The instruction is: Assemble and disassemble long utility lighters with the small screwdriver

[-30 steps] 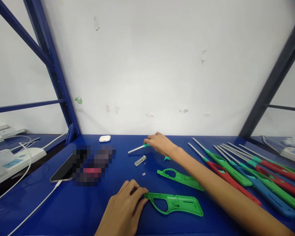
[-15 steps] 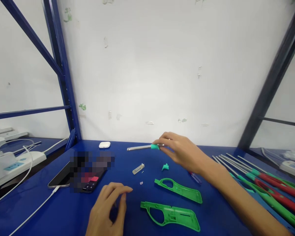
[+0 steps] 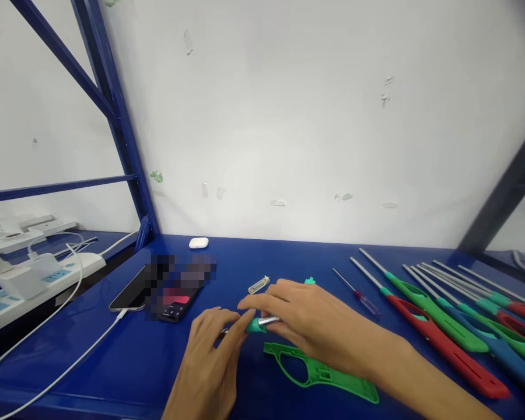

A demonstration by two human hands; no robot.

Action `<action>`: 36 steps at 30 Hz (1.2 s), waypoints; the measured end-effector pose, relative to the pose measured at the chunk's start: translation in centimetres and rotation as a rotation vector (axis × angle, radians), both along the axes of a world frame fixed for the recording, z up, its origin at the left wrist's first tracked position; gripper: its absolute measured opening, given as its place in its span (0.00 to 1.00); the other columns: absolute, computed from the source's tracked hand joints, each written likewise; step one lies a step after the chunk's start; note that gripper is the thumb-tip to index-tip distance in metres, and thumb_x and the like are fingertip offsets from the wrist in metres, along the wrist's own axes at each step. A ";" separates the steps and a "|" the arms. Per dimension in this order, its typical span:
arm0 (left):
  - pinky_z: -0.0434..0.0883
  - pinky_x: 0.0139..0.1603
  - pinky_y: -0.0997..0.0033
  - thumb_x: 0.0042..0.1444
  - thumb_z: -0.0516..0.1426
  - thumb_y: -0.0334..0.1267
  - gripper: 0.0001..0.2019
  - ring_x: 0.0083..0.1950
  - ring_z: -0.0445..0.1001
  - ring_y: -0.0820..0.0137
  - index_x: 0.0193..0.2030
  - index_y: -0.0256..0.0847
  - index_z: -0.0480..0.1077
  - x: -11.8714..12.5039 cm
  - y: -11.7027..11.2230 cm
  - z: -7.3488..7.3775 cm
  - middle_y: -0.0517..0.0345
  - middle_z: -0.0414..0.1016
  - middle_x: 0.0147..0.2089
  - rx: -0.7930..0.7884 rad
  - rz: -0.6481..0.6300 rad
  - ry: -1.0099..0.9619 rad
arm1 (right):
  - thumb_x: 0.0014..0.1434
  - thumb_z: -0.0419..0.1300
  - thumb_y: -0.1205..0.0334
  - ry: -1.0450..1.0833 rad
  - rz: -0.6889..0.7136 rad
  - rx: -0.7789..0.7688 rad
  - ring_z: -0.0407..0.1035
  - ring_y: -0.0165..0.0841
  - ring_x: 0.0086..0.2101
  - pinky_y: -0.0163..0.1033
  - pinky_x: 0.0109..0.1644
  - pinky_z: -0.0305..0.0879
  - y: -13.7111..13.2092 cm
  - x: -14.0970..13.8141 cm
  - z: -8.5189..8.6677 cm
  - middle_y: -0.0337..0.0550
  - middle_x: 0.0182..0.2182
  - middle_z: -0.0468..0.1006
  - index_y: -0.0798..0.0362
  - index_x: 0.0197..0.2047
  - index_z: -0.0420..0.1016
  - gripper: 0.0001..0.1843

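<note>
We pinch the metal rod with left hand and right hand to hold it level above the green shell.

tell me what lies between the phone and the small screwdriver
Head view: a small clear part and a teal clip, just beyond the right hand holding the metal tube.

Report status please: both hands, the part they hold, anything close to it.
Left hand and right hand both pinch the metal tube at its teal collar. Green shell half lies just nearer, on the table. Screwdriver to the right, apart.
</note>
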State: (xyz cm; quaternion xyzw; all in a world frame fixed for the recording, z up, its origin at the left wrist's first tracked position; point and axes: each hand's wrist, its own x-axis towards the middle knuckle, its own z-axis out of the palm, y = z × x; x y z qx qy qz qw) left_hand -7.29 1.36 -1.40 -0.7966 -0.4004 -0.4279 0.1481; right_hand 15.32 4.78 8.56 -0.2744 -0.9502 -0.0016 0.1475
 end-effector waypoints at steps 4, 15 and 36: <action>0.76 0.47 0.73 0.73 0.52 0.28 0.18 0.47 0.80 0.68 0.64 0.50 0.71 -0.2 -0.3 0.1 0.56 0.77 0.49 -0.154 -0.028 -0.111 | 0.67 0.69 0.61 0.071 -0.088 -0.167 0.78 0.36 0.39 0.38 0.40 0.66 -0.4 0.7 0.3 0.34 0.42 0.84 0.36 0.70 0.63 0.33; 0.76 0.52 0.72 0.71 0.46 0.22 0.28 0.52 0.78 0.70 0.66 0.56 0.70 -1.5 -1.8 0.5 0.56 0.73 0.56 -0.538 -0.174 -0.017 | 0.76 0.53 0.65 0.033 -0.189 -0.110 0.75 0.38 0.38 0.42 0.45 0.66 -3.1 2.9 -3.6 0.39 0.38 0.82 0.43 0.57 0.78 0.15; 0.74 0.48 0.63 0.67 0.43 0.19 0.34 0.44 0.76 0.66 0.67 0.60 0.71 -1.5 -0.5 -1.1 0.55 0.75 0.50 -0.316 -0.125 0.097 | 0.71 0.62 0.66 -0.034 -0.327 -0.057 0.79 0.36 0.34 0.39 0.34 0.72 -3.7 3.1 -4.2 0.44 0.43 0.80 0.48 0.54 0.80 0.11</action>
